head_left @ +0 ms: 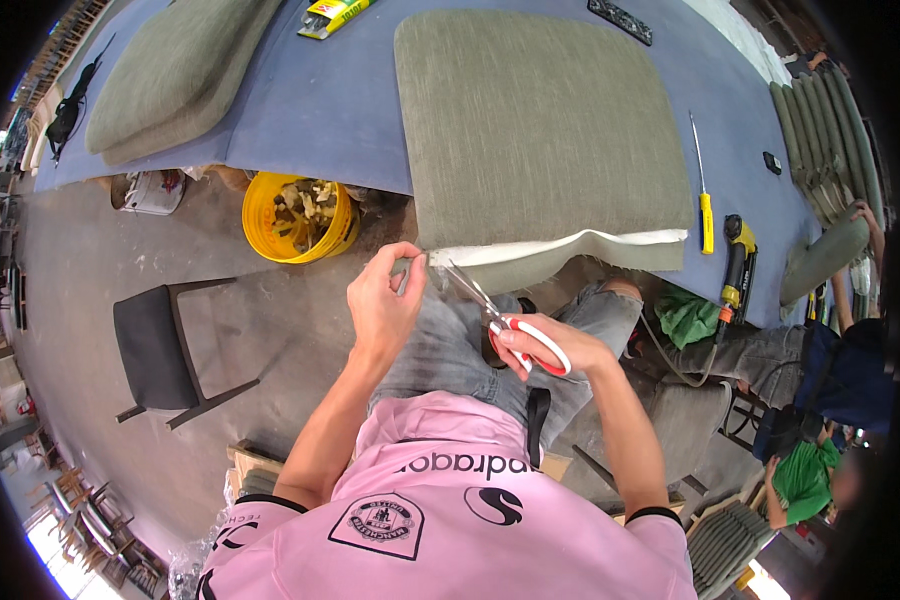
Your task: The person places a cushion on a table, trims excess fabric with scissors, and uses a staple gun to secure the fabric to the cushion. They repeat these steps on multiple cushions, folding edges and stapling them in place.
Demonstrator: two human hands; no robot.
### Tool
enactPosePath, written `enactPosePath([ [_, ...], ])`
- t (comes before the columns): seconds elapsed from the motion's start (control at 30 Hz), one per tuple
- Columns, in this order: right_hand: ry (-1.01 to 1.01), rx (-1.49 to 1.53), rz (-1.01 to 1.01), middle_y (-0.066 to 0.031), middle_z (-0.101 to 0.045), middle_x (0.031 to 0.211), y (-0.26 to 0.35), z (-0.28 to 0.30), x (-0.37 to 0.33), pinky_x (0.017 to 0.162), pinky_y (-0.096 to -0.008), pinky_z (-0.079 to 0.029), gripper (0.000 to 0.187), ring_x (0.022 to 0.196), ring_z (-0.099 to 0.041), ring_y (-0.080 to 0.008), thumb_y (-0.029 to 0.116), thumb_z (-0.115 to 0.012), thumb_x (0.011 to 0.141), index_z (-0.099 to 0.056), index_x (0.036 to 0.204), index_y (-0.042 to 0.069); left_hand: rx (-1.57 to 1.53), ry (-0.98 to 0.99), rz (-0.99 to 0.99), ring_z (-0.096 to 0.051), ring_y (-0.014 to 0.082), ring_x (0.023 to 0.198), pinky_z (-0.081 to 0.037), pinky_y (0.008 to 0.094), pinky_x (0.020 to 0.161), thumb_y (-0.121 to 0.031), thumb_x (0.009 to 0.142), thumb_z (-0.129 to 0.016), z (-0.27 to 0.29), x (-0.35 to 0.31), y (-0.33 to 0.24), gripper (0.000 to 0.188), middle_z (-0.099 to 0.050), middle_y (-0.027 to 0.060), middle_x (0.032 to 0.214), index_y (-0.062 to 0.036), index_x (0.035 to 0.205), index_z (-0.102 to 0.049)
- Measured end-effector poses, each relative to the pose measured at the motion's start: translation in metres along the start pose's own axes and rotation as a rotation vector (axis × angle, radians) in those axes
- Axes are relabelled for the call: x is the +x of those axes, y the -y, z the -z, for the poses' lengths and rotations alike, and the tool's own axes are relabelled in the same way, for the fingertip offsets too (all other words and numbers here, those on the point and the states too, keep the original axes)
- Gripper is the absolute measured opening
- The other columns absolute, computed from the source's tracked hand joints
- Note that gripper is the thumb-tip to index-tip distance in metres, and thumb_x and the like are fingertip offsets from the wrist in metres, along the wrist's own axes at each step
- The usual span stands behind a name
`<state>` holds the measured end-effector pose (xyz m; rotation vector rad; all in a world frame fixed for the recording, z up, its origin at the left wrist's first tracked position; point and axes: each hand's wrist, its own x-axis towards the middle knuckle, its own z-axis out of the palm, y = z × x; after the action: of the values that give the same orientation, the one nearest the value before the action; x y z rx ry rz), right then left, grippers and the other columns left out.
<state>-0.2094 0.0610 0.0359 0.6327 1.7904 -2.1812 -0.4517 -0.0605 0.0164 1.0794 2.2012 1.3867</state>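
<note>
Holding pointed scissors (pixel 492 312); frayed fabric (pixel 530 271)

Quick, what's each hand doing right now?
Left hand: closed, pinching grey-green fabric by the cushion's near corner.
Right hand: closed on the handles of the scissors.

Def. a workshop, chair upholstery by the look of it. Blue-topped desk (pixel 320 110) at 12 o'clk w/ a grey-green padded seat (pixel 545 130), raw fabric edge (pixel 610 250) hanging loose. More covered cushions (pixel 185 70) approx. 10, upright row of pads (pixel 815 130) at 2. Screwdriver (pixel 706 220) btwn 2 & 3, yellow-black power tool (pixel 738 262) w/ hose nr 3. Yellow bucket (pixel 252 225) of scraps, also approx. 10. Dark-seated chair (pixel 155 345) nr 9 on grey floor (pixel 80 300), lots of chair frames (pixel 90 525) far off at 8. Co-worker (pixel 802 480) in green top at 4, stacked seat pads (pixel 720 550) btwn 4 & 5.
</note>
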Motion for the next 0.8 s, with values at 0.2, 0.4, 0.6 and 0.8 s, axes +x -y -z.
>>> enactPosePath([
  [0.2,0.098,-0.207,-0.088,0.0001,-0.058,0.068,0.034,0.027,0.024,0.057,-0.0301,-0.044,0.051,0.06,-0.057,-0.011,0.052,-0.052,0.115,-0.056,0.091,0.007,-0.024,0.045,0.029,-0.066,0.0092,0.081,-0.061,0.0276,0.074,-0.001,0.098,-0.075,0.003,0.0,-0.001,0.011,-0.076,0.0083,0.097,0.0008,0.108,-0.072],
  [0.4,0.028,-0.301,-0.207,0.0004,-0.057,0.07,0.053,0.041,0.032,0.056,-0.0305,-0.043,0.058,0.061,-0.056,-0.0101,0.061,-0.057,0.111,-0.063,0.096,0.005,-0.002,0.037,0.025,-0.071,0.0104,0.084,-0.066,0.0303,0.077,-0.001,0.097,-0.074,0.001,0.0,0.002,0.012,-0.076,0.0093,0.099,0.0016,0.108,-0.071],
  [0.6,0.047,-0.344,-0.285,0.0004,-0.062,0.077,0.062,0.056,0.038,0.055,-0.0283,-0.045,0.058,0.061,-0.055,-0.0092,0.063,-0.063,0.107,-0.068,0.098,0.005,-0.019,0.042,0.036,-0.07,0.012,0.08,-0.065,0.0298,0.076,-0.001,0.097,-0.073,-0.003,0.0,0.005,0.012,-0.076,0.0104,0.095,0.0013,0.108,-0.07],
  [0.8,-0.052,-0.273,-0.194,0.0043,-0.056,0.07,0.042,0.04,0.036,0.051,-0.0263,-0.046,0.052,0.056,-0.056,-0.0064,0.055,-0.071,0.104,-0.065,0.085,0.007,-0.027,0.044,0.079,-0.065,0.0085,0.074,-0.06,0.0281,0.071,-0.003,0.099,-0.072,-0.004,-0.001,0.005,0.01,-0.074,0.0091,0.088,0.0004,0.108,-0.069],
])
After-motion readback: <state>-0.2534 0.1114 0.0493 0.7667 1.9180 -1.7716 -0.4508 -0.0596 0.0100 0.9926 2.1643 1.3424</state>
